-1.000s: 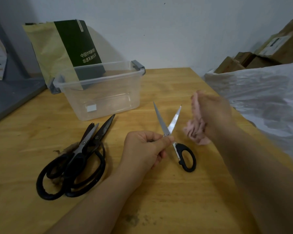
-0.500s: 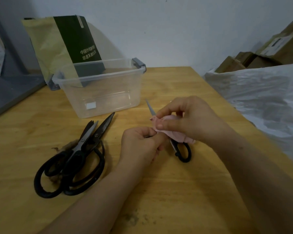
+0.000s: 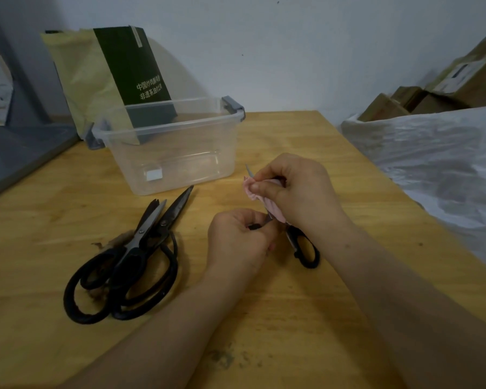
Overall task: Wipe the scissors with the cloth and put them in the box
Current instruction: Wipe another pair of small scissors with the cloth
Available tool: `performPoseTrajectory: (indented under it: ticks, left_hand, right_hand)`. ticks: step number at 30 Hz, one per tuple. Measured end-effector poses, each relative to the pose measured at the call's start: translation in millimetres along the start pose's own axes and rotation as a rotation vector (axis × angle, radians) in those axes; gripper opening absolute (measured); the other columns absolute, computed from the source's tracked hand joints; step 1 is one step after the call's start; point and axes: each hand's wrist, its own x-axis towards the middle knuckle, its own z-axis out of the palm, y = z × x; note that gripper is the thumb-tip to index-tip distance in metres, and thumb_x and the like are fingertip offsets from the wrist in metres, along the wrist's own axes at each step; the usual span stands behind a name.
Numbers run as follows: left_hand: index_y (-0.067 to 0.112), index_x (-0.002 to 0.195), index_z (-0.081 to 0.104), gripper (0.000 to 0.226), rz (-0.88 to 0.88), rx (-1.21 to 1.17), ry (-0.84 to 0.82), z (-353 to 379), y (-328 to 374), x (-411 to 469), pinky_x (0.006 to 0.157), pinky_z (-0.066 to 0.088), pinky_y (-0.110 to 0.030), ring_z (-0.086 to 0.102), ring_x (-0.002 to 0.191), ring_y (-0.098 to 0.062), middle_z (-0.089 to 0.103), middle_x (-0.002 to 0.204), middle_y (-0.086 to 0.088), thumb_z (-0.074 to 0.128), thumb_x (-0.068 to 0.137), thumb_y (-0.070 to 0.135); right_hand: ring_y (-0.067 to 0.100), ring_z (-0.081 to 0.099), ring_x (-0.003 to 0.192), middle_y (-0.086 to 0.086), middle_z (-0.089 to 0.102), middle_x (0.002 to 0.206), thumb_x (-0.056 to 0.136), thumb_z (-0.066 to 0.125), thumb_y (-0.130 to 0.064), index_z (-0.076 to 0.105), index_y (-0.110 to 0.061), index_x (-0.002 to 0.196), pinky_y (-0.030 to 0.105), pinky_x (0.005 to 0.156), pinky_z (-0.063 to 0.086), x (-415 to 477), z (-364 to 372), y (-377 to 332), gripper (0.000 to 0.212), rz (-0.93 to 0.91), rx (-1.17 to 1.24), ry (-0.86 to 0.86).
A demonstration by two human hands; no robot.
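My left hand (image 3: 240, 238) grips one handle of a small pair of black-handled scissors (image 3: 306, 249) over the wooden table (image 3: 320, 318). My right hand (image 3: 295, 192) pinches a pink cloth (image 3: 260, 196) round the blades, so only a blade tip sticks out above the cloth. The other black handle loop shows below my right hand. The clear plastic box (image 3: 169, 153) with grey clips stands just behind the hands. Two larger black scissors (image 3: 129, 256) lie crossed on the table to the left.
A green and yellow paper bag (image 3: 107, 80) leans against the wall behind the box. A white plastic sheet (image 3: 432, 164) covers things at the right, with cardboard boxes (image 3: 432, 88) behind it. A grey surface (image 3: 20, 153) lies at the left.
My right hand brought the pink cloth from the right onto the open blades and has slid it up along them toward the tip. My left hand keeps its hold.
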Motion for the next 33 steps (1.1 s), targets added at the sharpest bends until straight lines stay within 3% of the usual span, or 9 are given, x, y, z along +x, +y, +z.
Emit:
performPoseTrajectory:
  ticks: [9, 12, 15, 19, 22, 24, 27, 30, 33]
  left_hand:
    - [0.011, 0.059, 0.068, 0.02, -0.021, 0.014, -0.022, 0.8, -0.2, 0.6, 0.051, 0.037, -0.027, 0.047, 0.044, -0.013, 0.056, 0.044, 0.002, 0.074, 0.078, 0.012]
    - [0.013, 0.057, 0.067, 0.023, -0.045, 0.026, -0.045, 0.2, 2.6, -0.6, 0.048, 0.037, -0.022, 0.046, 0.042, -0.01, 0.055, 0.043, 0.004, 0.074, 0.079, 0.013]
    - [0.013, 0.055, 0.064, 0.025, -0.088, -0.013, -0.062, -4.3, 5.0, -0.8, 0.04, 0.033, -0.017, 0.041, 0.036, -0.01, 0.054, 0.045, 0.0, 0.074, 0.079, 0.014]
    - [0.011, 0.054, 0.062, 0.03, -0.116, -0.098, -0.052, -7.6, 8.6, -0.6, 0.037, 0.032, -0.018, 0.039, 0.036, -0.011, 0.053, 0.045, -0.002, 0.067, 0.083, 0.007]
    - [0.003, 0.063, 0.064, 0.029, -0.146, -0.162, -0.046, -6.9, 12.8, 0.6, 0.037, 0.033, -0.02, 0.04, 0.038, -0.013, 0.056, 0.046, -0.001, 0.051, 0.088, 0.004]
    - [-0.003, 0.072, 0.065, 0.027, -0.164, -0.203, -0.029, -6.3, 13.5, 2.0, 0.038, 0.034, -0.022, 0.041, 0.04, -0.014, 0.056, 0.047, -0.002, 0.047, 0.09, 0.005]
    - [0.002, 0.07, 0.062, 0.025, -0.159, -0.228, -0.009, -7.7, 12.6, 2.4, 0.037, 0.033, -0.021, 0.042, 0.038, -0.014, 0.054, 0.048, -0.002, 0.049, 0.091, 0.008]
    - [0.002, 0.069, 0.059, 0.024, -0.149, -0.267, 0.024, -9.2, 10.7, 2.8, 0.035, 0.029, -0.019, 0.039, 0.036, -0.013, 0.05, 0.048, -0.004, 0.05, 0.091, 0.008]
    - [0.001, 0.071, 0.059, 0.021, -0.147, -0.292, 0.03, -9.9, 10.9, 3.5, 0.035, 0.028, -0.019, 0.037, 0.036, -0.013, 0.048, 0.05, -0.005, 0.052, 0.09, 0.007]
  right_hand:
    - [0.017, 0.053, 0.101, 0.001, 0.055, 0.11, 0.094, 0.053, -0.034, 0.064, -0.013, 0.106, 0.024, 0.076, 0.034, 12.5, 8.2, -2.2, 0.027, -0.143, -0.356, 0.038]
    - [0.022, 0.054, 0.102, 0.006, 0.056, 0.111, 0.095, 0.05, -0.034, 0.065, -0.009, 0.106, 0.028, 0.079, 0.039, 23.5, 11.5, -8.5, 0.032, -0.139, -0.43, 0.005]
    - [0.024, 0.063, 0.091, 0.009, 0.067, 0.098, 0.093, 0.054, -0.03, 0.07, -0.004, 0.091, 0.037, 0.083, 0.049, 38.6, 0.0, -9.8, 0.031, 0.0, -0.257, 0.101]
    - [-0.002, 0.057, 0.068, -0.014, 0.061, 0.077, 0.087, 0.066, -0.027, 0.062, -0.025, 0.077, 0.018, 0.071, 0.049, 34.9, -49.2, -9.2, 0.011, 0.027, 0.022, 0.383]
    - [-0.006, 0.063, 0.067, -0.014, 0.064, 0.074, 0.082, 0.07, -0.02, 0.066, -0.026, 0.08, 0.012, 0.06, 0.051, 8.3, -60.8, -12.8, 0.007, 0.061, 0.238, 0.188]
    - [-0.004, 0.064, 0.066, -0.012, 0.067, 0.074, 0.081, 0.07, -0.022, 0.069, -0.027, 0.081, 0.012, 0.054, 0.05, -10.4, -46.5, -7.0, 0.005, 0.09, 0.207, 0.034]
    - [0.009, 0.065, 0.069, -0.009, 0.069, 0.076, 0.082, 0.072, -0.022, 0.07, -0.025, 0.084, 0.03, 0.061, 0.055, -27.7, -17.5, 5.3, 0.004, 0.123, 0.153, -0.13]
    - [0.012, 0.068, 0.077, -0.006, 0.072, 0.082, 0.078, 0.075, -0.012, 0.067, -0.018, 0.082, 0.036, 0.072, 0.057, -26.6, -4.1, 11.9, 0.011, 0.106, 0.248, -0.115]
    - [0.007, 0.068, 0.072, -0.004, 0.072, 0.079, 0.079, 0.073, -0.004, 0.064, -0.019, 0.075, 0.029, 0.068, 0.056, -25.3, 0.2, 12.3, 0.018, 0.104, 0.38, -0.062]
